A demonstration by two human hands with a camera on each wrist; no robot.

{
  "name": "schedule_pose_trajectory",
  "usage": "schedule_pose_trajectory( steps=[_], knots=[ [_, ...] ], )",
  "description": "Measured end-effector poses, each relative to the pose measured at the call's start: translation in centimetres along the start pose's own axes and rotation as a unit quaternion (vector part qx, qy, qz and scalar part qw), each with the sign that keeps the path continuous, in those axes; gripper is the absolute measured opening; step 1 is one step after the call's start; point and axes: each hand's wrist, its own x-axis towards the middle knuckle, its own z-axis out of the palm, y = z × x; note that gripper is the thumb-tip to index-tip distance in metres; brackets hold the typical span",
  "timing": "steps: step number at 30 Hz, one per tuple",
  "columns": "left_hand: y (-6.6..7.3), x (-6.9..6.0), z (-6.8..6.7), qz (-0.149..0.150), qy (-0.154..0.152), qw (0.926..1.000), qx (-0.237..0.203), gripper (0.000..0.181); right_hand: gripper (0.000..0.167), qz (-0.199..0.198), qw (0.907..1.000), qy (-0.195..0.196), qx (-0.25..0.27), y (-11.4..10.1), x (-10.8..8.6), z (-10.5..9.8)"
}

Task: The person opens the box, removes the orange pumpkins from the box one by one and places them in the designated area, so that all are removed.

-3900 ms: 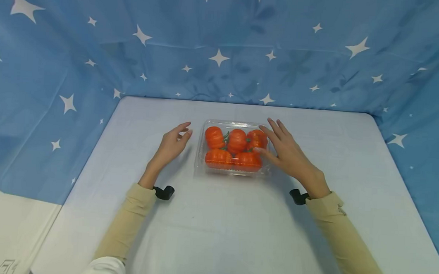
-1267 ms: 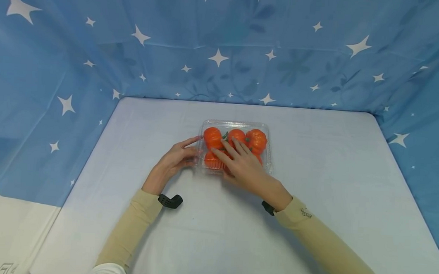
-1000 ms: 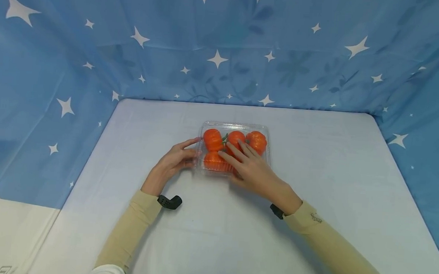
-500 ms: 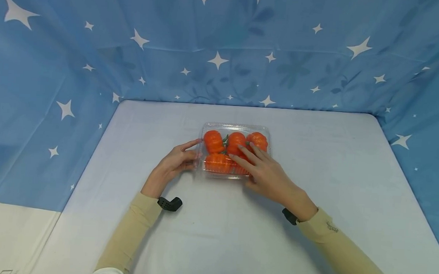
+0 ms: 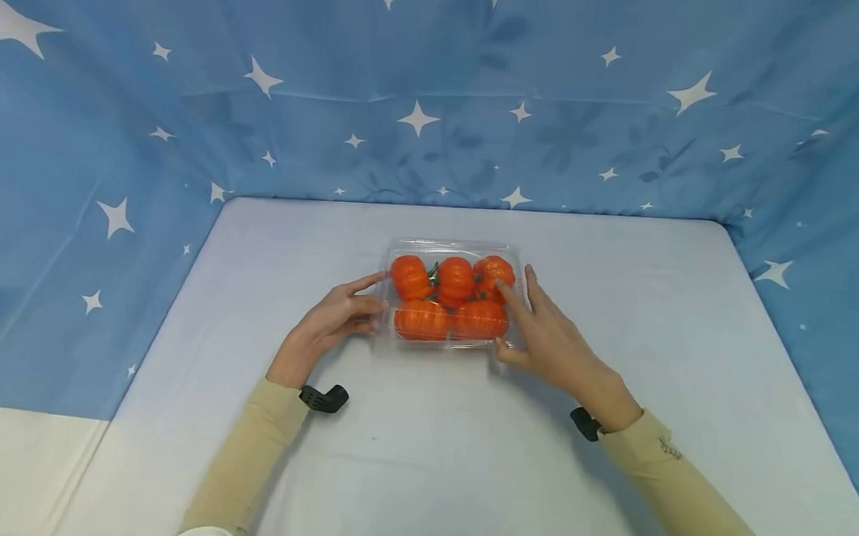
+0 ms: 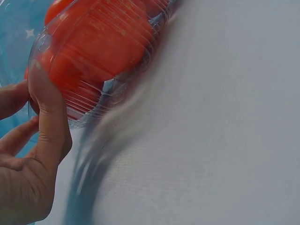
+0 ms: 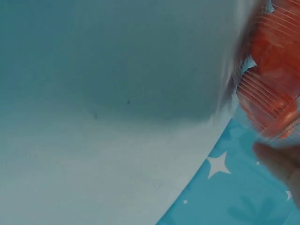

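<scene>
A clear plastic box with several orange pumpkin-like pieces inside lies near the middle of the table's back half. My left hand grips its left edge; the left wrist view shows the thumb and fingers of that hand on the rim of the box. At the front right corner is my right hand, fingers spread, the index fingertip over the lid and the thumb by the corner. In the right wrist view part of that hand shows beside the box; whether it touches is unclear.
The white table carries the box. A blue curtain with white stars hangs behind the table and along its sides. Pale cloth lies at the lower left.
My right hand has slid right across the lid from the front middle to the right corner, uncovering the front pieces. My left hand has stayed at the left edge.
</scene>
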Motion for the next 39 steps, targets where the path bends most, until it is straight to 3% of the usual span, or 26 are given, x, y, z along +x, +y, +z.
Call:
schedule_pose_trajectory(
  steps=[4,12,15,18,24,28,35,39],
  knots=[
    [0.1,-0.1,-0.2,0.004,-0.001,1.0000,0.002,0.064,0.081,-0.012,0.9989,-0.031,0.032,0.2,0.0,0.0],
    [-0.3,0.1,0.2,0.013,0.006,0.9999,-0.008,0.065,0.072,-0.070,0.9941,-0.081,0.016,0.0,0.3,-1.5],
    [-0.4,0.1,0.3,0.012,0.006,0.9999,-0.007,0.065,0.069,-0.056,0.9923,-0.108,0.026,-0.1,0.4,-2.0],
    [-0.4,0.2,0.3,0.015,0.004,0.9999,-0.004,0.064,0.067,-0.032,0.9923,-0.111,0.045,-0.1,0.3,-2.2],
    [-0.3,-0.2,0.2,0.012,0.013,0.9998,-0.013,0.066,0.073,0.001,0.9979,-0.041,0.049,0.1,-0.1,-1.8],
    [-0.3,-0.3,0.3,0.012,0.013,0.9998,-0.013,0.068,0.079,0.044,0.9962,-0.005,0.075,0.8,-0.1,-1.8],
    [-0.1,-0.4,0.3,0.003,0.014,0.9997,-0.019,0.070,0.080,0.041,0.9745,0.038,0.217,2.9,1.6,-1.6],
    [0.0,-0.6,0.3,0.004,0.008,0.9998,-0.015,0.069,0.075,0.039,0.9643,0.064,0.254,3.5,2.7,-1.6]
  ],
)
